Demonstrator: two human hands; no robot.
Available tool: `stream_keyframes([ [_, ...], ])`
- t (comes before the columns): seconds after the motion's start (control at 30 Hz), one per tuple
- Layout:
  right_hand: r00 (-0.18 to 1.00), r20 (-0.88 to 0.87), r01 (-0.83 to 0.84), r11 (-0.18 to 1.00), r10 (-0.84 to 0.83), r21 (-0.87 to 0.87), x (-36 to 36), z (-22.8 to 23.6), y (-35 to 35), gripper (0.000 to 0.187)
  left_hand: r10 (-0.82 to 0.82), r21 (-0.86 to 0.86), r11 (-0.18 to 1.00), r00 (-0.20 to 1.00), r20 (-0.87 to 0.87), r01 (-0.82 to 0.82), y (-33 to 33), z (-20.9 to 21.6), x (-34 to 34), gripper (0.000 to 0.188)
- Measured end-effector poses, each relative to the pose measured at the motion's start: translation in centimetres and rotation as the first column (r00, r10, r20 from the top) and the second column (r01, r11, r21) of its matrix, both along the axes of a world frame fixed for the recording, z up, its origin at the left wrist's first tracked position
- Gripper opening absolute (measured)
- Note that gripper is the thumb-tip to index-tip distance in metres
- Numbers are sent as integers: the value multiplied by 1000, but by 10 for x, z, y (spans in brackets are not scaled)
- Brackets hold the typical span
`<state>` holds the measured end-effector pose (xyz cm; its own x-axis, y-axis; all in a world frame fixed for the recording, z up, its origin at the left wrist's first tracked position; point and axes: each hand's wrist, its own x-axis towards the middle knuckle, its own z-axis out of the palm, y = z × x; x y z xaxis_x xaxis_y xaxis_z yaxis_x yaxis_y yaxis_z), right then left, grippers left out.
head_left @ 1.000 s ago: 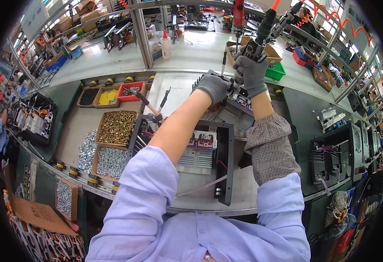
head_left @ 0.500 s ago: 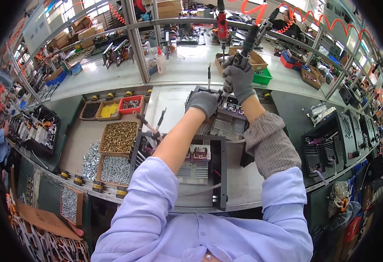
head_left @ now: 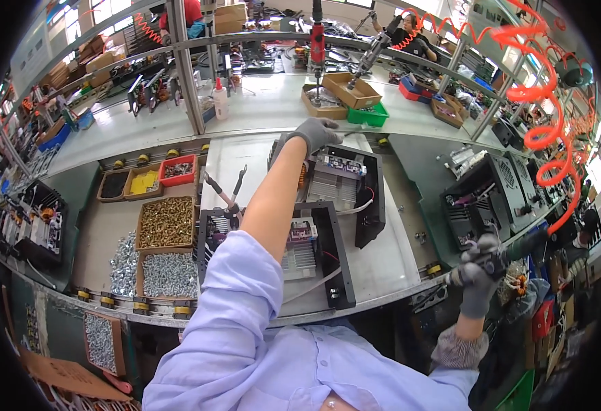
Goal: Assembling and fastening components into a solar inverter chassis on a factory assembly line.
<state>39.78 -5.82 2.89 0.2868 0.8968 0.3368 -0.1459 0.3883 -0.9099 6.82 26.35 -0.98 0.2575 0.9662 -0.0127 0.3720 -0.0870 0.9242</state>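
My left hand, in a grey glove, is at the far edge of the farther black metal chassis. Its fingers are bent over toward the right, and what lies under them is hidden. That chassis holds a finned heatsink and a circuit board. Out at the lower right, clear of the bench edge, my gloved right hand is wrapped around an air screwdriver on an orange coiled hose. A second black chassis lies closer to me, with two lugged cables sticking up.
Left are boxes of brass-coloured screws and silver screws, plus a small red bin. A red hanging driver and a green bin are at the back. More black chassis stand right. Another person is beyond.
My right hand has carried the air screwdriver from above the farther chassis to the lower right. My left hand stays at that chassis; the cable upright beside it no longer shows standing.
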Motion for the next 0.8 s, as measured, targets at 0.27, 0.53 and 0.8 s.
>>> stream_keyframes([
  [0.27, 814, 39, 564, 771, -580, -295, 65, -109, -61, 16, -10, 302, 846, 579, -815, 439, -100, 3, 18, 45],
  [0.53, 794, -59, 562, 768, -605, -306, 115, -233, -40, 40, 119, 549, 755, 749, -652, 359, -117, -32, -24, 46],
  [0.8, 680, 422, 732, 525, -600, -434, 218, -312, -85, 49, 167, 488, 726, 564, -808, 484, -142, -19, -6, 69],
])
